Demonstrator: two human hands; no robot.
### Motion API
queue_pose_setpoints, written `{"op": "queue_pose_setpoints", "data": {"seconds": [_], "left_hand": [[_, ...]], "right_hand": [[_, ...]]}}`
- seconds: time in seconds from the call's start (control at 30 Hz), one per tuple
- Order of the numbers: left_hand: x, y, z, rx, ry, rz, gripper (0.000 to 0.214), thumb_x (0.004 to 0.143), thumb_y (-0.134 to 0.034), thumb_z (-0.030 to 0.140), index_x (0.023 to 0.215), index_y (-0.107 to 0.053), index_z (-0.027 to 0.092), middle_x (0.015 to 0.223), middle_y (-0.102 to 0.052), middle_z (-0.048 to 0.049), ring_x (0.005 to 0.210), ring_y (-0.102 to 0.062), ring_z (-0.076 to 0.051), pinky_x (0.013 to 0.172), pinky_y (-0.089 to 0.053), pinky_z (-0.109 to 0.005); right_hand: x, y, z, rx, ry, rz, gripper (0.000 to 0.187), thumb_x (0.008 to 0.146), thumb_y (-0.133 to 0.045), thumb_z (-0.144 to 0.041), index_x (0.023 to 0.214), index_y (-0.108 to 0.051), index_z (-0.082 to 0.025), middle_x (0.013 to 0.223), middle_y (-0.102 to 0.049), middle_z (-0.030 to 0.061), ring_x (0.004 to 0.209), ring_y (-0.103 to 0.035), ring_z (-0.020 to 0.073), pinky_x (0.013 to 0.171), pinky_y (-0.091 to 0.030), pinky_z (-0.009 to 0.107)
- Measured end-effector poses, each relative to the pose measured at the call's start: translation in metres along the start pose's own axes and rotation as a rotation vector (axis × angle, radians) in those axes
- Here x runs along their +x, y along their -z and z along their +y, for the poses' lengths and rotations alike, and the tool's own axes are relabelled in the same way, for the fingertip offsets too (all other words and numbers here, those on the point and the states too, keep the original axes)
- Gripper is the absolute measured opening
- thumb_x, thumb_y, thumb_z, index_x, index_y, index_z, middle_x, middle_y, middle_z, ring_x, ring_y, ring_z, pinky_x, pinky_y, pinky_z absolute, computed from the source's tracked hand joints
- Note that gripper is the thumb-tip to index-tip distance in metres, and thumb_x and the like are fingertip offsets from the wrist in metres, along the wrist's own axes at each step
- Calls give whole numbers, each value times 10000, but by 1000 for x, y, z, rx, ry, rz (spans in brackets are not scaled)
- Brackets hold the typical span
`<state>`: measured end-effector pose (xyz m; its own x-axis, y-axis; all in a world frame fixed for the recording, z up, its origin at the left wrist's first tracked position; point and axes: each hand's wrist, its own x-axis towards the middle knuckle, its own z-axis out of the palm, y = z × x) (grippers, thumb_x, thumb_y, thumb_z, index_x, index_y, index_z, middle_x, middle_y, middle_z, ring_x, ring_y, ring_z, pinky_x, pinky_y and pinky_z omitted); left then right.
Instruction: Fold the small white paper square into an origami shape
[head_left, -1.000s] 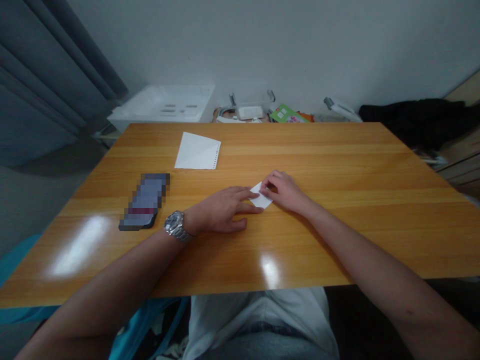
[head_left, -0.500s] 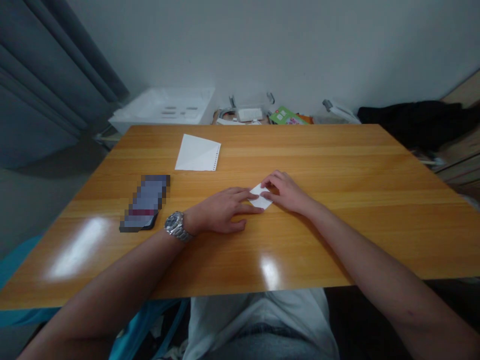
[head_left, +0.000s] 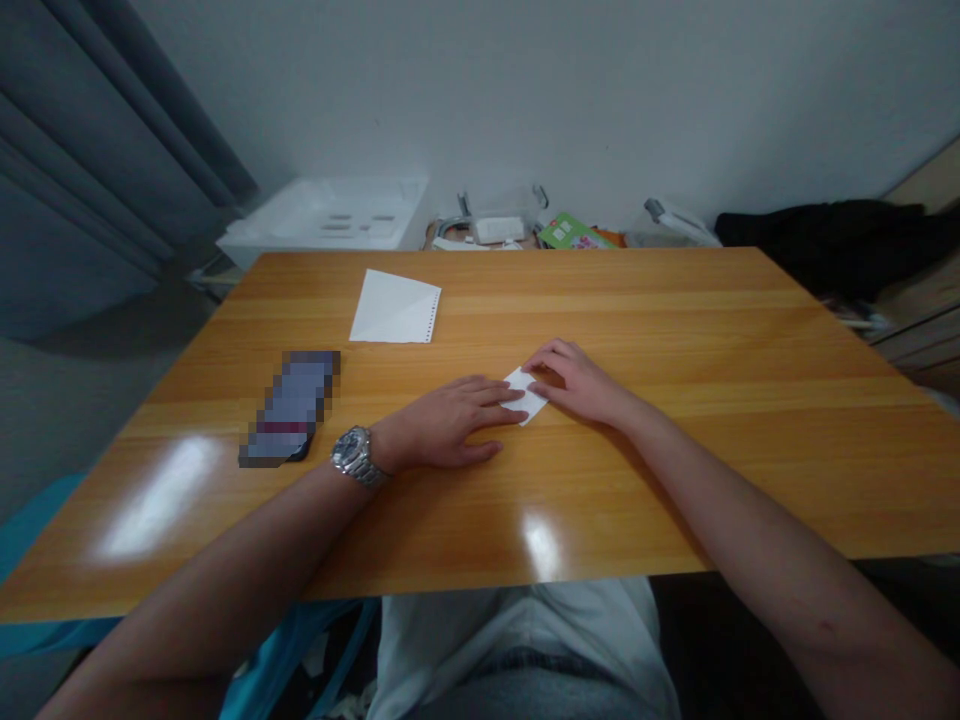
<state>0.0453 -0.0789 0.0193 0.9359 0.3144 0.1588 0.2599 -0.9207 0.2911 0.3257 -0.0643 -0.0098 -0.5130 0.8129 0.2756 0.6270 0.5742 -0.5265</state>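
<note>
A small folded piece of white paper lies on the wooden table near its middle. My left hand, with a metal watch on the wrist, lies flat with its fingers stretched out, the fingertips pressing on the paper's left part. My right hand rests on the paper's right side, fingers curled and pressed down on its edge. Most of the paper is hidden under the two hands.
A larger white sheet with a perforated edge lies further back on the left. A dark phone lies left of my left hand. Behind the table are a white box, clutter and a black cloth.
My left fingers have slid a little further right over the paper. My right hand has barely shifted.
</note>
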Motion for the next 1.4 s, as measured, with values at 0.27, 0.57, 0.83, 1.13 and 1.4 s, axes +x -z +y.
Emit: {"op": "queue_pose_setpoints", "data": {"seconds": [0.27,0.57,0.83,1.13,1.4], "left_hand": [[1,1,3,-17,17,8,527,963,-604,340,1477,-513,272,1565,-475,-101,1424,-462,-289,1199,-361,-503],[0,2,3,2,32,-22,499,980,-578,367,1464,-535,255,1570,-466,-109,1432,-450,-295,1206,-348,-497],[0,-2,2,29,37,-4,512,998,-553,444,1479,-516,275,1560,-471,-106,1418,-452,-294,1204,-333,-504],[4,-6,5,64,66,35,551,994,-548,502,1501,-489,297,1517,-498,-107,1375,-458,-313,1195,-324,-520],[4,-3,-2,18,92,68,490,1039,-493,414,1506,-475,265,1464,-572,-100,1293,-550,-265,1117,-424,-453]], "right_hand": [[0,-1,1,10,-27,-2,311,908,-700,-406,1190,-688,-276,1186,-593,90,1156,-565,284,1051,-460,484],[3,-3,7,36,-36,35,212,954,-596,-249,1142,-694,-241,1126,-591,87,1115,-583,254,1024,-471,447],[2,-1,2,64,-33,56,207,961,-588,-247,1136,-699,-234,1115,-609,91,1094,-599,251,1002,-484,443],[0,1,-8,62,14,41,232,969,-615,-316,1157,-734,-250,1139,-617,98,1093,-600,254,1002,-491,450],[0,-4,-3,69,28,41,248,939,-672,-350,1159,-762,-274,1149,-638,92,1105,-606,259,1006,-489,469]]}}
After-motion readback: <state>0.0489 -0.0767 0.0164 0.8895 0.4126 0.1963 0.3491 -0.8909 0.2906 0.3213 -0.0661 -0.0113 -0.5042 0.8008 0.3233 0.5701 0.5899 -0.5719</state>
